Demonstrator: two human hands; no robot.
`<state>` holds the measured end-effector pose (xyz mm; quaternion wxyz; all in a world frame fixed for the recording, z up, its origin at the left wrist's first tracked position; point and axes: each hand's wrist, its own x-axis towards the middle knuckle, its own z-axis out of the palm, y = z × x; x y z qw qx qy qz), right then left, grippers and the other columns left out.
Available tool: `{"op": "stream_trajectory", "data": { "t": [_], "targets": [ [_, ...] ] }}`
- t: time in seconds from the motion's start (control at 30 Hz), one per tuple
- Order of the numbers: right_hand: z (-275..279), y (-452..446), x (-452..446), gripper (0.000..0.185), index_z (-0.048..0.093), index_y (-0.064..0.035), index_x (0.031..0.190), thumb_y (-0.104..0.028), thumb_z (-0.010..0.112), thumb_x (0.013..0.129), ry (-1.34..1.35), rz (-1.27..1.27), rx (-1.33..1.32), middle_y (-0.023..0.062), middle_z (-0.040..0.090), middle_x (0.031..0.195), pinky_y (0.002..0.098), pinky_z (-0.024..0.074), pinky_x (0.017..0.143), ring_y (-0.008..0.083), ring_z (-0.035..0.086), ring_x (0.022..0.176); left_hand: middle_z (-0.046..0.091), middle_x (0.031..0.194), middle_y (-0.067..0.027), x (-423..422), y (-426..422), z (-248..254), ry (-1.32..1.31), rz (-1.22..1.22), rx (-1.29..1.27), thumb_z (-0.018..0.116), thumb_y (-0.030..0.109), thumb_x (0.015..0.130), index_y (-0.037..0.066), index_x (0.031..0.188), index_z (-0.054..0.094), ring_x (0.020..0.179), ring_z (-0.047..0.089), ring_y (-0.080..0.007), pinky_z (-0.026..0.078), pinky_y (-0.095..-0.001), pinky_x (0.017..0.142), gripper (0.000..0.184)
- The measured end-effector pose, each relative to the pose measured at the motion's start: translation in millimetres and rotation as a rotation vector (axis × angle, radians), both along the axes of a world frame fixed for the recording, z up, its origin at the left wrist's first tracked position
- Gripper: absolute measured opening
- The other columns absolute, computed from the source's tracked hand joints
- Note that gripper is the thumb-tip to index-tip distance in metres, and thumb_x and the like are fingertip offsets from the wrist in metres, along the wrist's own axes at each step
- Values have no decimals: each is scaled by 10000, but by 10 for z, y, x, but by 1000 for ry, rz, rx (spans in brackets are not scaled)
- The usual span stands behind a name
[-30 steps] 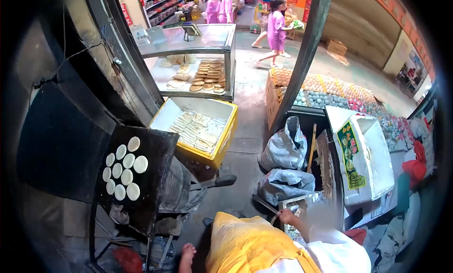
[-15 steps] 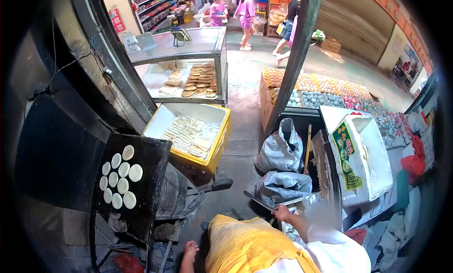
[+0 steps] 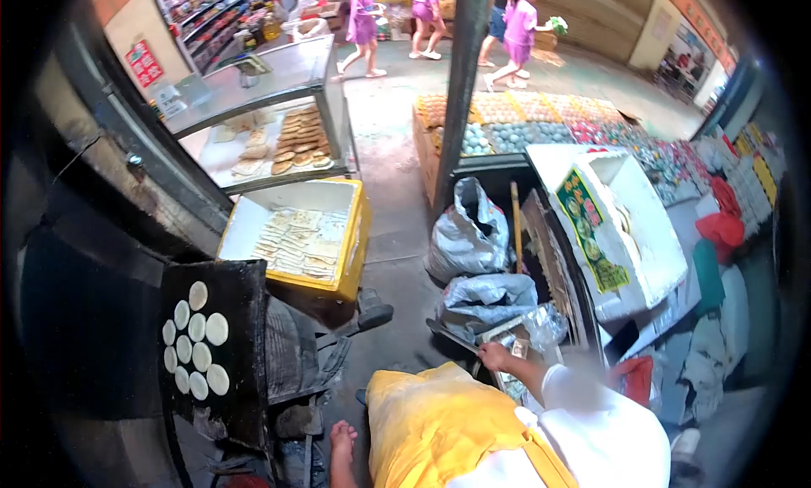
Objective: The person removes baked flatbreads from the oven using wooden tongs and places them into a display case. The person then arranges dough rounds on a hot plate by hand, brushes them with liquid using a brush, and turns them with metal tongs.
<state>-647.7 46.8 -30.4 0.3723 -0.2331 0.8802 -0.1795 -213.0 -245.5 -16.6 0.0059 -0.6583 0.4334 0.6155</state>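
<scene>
My right hand (image 3: 494, 355) is closed on the front edge of a drawer (image 3: 456, 336) at the lower middle. Inside the drawer lie what look like paper notes (image 3: 518, 349) and a clear plastic bag (image 3: 547, 326); my forearm covers part of it. Low in the view, my left hand (image 3: 342, 436) hangs beside the yellow apron (image 3: 431, 412), its fingers curled with nothing visible in them. To its left, several pale round dough cakes (image 3: 197, 328) lie on a black griddle (image 3: 241, 306).
A yellow-sided foam box (image 3: 351, 252) of flatbreads stands ahead, below a glass case (image 3: 338, 125) of browned cakes. Grey sacks (image 3: 469, 235) stand behind the drawer, and a white foam box (image 3: 655, 260) is to the right. Trays of eggs (image 3: 532, 136) and several passers-by (image 3: 519, 32) are beyond.
My view has turned right, so the stall's things sit further left. More of the drawer's contents shows. My right hand stays on the drawer edge; the passers-by have walked on.
</scene>
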Motion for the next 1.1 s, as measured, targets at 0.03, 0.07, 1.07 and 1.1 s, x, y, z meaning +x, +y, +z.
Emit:
{"op": "stream_trajectory", "data": {
  "t": [0.03,0.07,1.07,1.1],
  "targets": [
    [-49,-19,6,302,685,-34,976,-303,578,890,0,3,-21,251,668,975,495,504,823,418,645,940,623,856,-34,8,-40,-50,-7,-31,11,512,277,1001,138,1203,543,632,593,-137,411,-251,498,247],
    [46,-69,33,295,681,-31,974,-294,573,894,-1,-1,-32,256,665,974,497,500,823,423,642,941,621,868,-17,28,-104,-144,32,5,8,520,276,998,135,1206,552,655,591,-122,408,-243,501,253],
    [250,-57,364,312,674,-29,1118,-206,539,899,-51,85,9,235,663,1103,444,490,920,392,626,1042,601,789,-53,398,-9,-566,89,171,-280,587,-7,882,105,981,477,604,585,-156,493,-267,531,185],
    [198,-35,367,295,677,-46,1115,-207,546,907,-44,87,20,221,668,1099,437,491,921,384,628,1041,606,804,-59,434,-39,-587,144,161,-238,583,-29,875,106,1028,487,616,591,-159,506,-270,551,226]
  ]
}}
